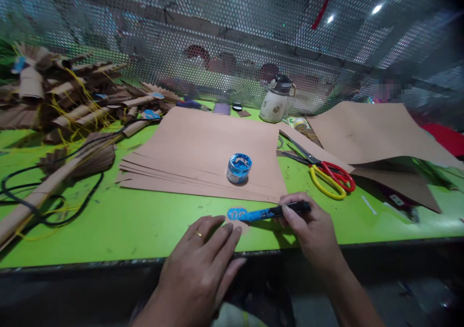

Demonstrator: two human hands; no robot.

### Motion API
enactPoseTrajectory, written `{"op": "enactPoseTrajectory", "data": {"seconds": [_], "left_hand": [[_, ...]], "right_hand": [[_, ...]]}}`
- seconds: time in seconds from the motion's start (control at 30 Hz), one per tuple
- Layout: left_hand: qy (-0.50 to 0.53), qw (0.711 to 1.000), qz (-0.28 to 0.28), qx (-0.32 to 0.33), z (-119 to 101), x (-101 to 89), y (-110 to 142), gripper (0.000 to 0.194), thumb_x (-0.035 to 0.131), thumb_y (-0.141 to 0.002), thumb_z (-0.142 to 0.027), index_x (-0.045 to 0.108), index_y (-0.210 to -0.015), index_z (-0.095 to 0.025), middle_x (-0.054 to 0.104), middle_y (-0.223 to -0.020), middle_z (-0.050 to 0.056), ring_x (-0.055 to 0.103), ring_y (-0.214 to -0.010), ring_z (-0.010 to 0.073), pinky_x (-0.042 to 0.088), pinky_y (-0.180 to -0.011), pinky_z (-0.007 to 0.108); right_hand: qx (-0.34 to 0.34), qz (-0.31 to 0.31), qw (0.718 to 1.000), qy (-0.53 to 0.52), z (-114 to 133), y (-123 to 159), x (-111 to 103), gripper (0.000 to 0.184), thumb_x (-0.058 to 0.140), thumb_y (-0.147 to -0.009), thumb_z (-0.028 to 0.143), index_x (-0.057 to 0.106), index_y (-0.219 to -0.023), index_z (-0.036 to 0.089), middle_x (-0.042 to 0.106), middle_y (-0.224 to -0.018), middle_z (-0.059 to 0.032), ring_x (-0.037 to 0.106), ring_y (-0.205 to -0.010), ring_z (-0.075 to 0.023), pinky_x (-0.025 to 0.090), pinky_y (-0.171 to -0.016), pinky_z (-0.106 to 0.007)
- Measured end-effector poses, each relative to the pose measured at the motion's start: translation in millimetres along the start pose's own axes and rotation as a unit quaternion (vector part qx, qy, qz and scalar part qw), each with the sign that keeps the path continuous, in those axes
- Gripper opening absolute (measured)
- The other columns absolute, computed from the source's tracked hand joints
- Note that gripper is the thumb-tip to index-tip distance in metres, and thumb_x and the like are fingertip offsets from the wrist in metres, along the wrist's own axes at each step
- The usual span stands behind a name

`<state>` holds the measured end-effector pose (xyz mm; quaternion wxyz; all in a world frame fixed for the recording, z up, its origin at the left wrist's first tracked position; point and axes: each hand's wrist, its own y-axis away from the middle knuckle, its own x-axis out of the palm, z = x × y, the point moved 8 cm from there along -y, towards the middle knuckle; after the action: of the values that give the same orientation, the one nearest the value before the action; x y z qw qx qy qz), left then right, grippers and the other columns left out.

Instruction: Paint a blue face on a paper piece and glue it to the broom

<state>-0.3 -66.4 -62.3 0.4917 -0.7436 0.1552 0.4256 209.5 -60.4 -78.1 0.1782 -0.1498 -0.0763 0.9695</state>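
Observation:
My right hand point(308, 223) is closed around a black marker pen point(277, 211) whose front half is smeared with blue paint. Its tip touches a small round piece of brown paper point(241, 224), partly coloured blue with pale shapes left in the blue. My left hand point(205, 259), with a ring on one finger, is stretched out, its fingertips resting on the near left part of that piece. Just behind stands a small open jar of blue paint point(239, 168), its rim and side stained. It sits on a stack of large brown paper sheets point(217, 138).
Scissors point(326, 170) with red and yellow handles lie right of the stack. Folded paper pieces with yellow string point(76, 100) heap up on the left, near a black cord point(97, 184). A patterned jug point(275, 100) stands before the perforated metal screen point(163, 37). Another brown sheet point(373, 129) curls at right.

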Motion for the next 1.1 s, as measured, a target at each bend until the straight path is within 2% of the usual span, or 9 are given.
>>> {"op": "enactPoseTrajectory", "data": {"seconds": [0.3,0.43,0.63,0.97,1.1], "left_hand": [[-0.001,1.0,-0.004,0.003,0,-0.7,0,0.033,0.06,-0.092,-0.021,0.062,-0.124,-0.011,0.069,-0.113,0.011,0.057,-0.11,0.0287,0.053,-0.092,0.046],[-0.001,1.0,-0.004,0.005,-1,-1.5,-2,0.034,0.06,-0.093,-0.021,0.062,-0.124,-0.01,0.069,-0.114,0.011,0.057,-0.11,0.0282,0.053,-0.092,0.045],[-0.001,1.0,-0.005,0.004,0,-1.0,0,0.034,0.061,-0.092,-0.021,0.063,-0.124,-0.01,0.069,-0.114,0.012,0.056,-0.11,0.0296,0.052,-0.091,0.047],[0.009,1.0,-0.009,0.001,0,-0.9,0,0.034,0.062,-0.092,-0.02,0.063,-0.123,-0.008,0.069,-0.114,0.011,0.055,-0.112,0.0301,0.05,-0.093,0.047],[0.015,1.0,-0.005,0.001,1,0.7,1,0.033,0.061,-0.092,-0.02,0.063,-0.123,-0.007,0.068,-0.115,0.011,0.055,-0.112,0.0304,0.049,-0.094,0.048]], "right_hand": [[0.015,-0.048,0.999,-0.014,-5,-1,-8,0.011,0.068,-0.084,0.032,0.065,-0.084,0.022,0.057,-0.062,0.0029,0.054,-0.053,-0.0135,0.045,-0.049,-0.024],[0.005,-0.035,0.999,-0.038,-5,-1,-6,0.01,0.067,-0.086,0.031,0.065,-0.084,0.022,0.059,-0.064,0.0027,0.056,-0.055,-0.0132,0.047,-0.052,-0.024],[-0.003,0.004,1.0,-0.011,0,-1,1,0.009,0.066,-0.087,0.032,0.066,-0.085,0.023,0.059,-0.065,0.0027,0.053,-0.055,-0.0125,0.045,-0.051,-0.023],[0.003,-0.071,0.997,-0.01,-4,-2,-12,0.006,0.067,-0.085,0.026,0.064,-0.083,0.022,0.054,-0.062,0.0043,0.05,-0.053,-0.0115,0.042,-0.048,-0.021],[-0.004,-0.07,0.997,-0.021,-5,-3,-13,0.003,0.065,-0.086,0.026,0.064,-0.085,0.023,0.058,-0.068,0.0033,0.052,-0.055,-0.0115,0.045,-0.05,-0.022]]}}
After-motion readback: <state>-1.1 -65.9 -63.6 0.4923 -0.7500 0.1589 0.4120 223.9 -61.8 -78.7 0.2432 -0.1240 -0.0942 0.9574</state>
